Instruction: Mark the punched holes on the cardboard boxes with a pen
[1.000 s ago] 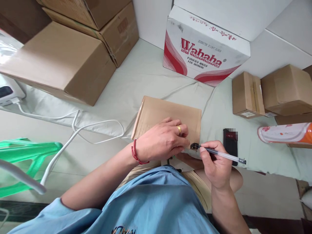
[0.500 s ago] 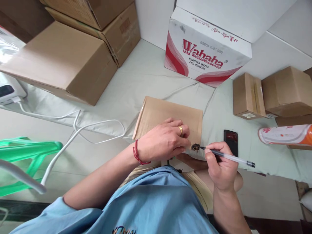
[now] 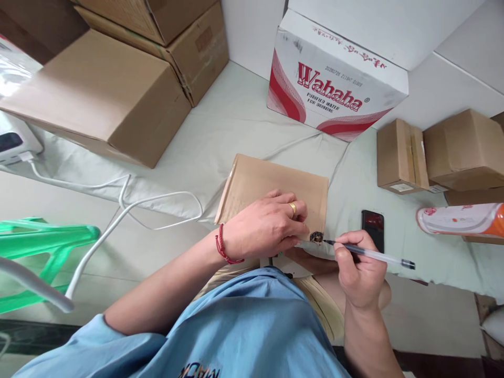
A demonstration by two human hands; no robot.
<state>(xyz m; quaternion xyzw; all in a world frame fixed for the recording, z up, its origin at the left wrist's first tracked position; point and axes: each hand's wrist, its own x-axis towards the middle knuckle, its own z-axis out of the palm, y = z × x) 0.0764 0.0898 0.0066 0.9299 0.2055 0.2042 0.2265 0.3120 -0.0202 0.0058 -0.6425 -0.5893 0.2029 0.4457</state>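
Observation:
My left hand [image 3: 275,223] rests over a flat brown paper envelope [image 3: 271,181], fingers bent and bunched. Its thumb and index finger close at a small dark, rough-looking object [image 3: 316,237] by the envelope's near right corner. What exactly this object is cannot be made out. In my right hand [image 3: 361,270] is a pen [image 3: 378,254] with a clear barrel and black ends, gripped as for writing. The pen's dark tip points left and touches or nearly touches the dark object's right side.
Cardboard boxes [image 3: 94,84] stand at the left, a white and red Wahaha water carton [image 3: 334,84] at the back. Right of me lie a black phone [image 3: 373,228], smaller boxes [image 3: 401,155] and an orange-white packet [image 3: 459,218]. A white cable [image 3: 165,195] loops near a green stool [image 3: 51,247].
My right hand and the pen have shifted very slightly right. My left hand and the envelope stay almost where they were.

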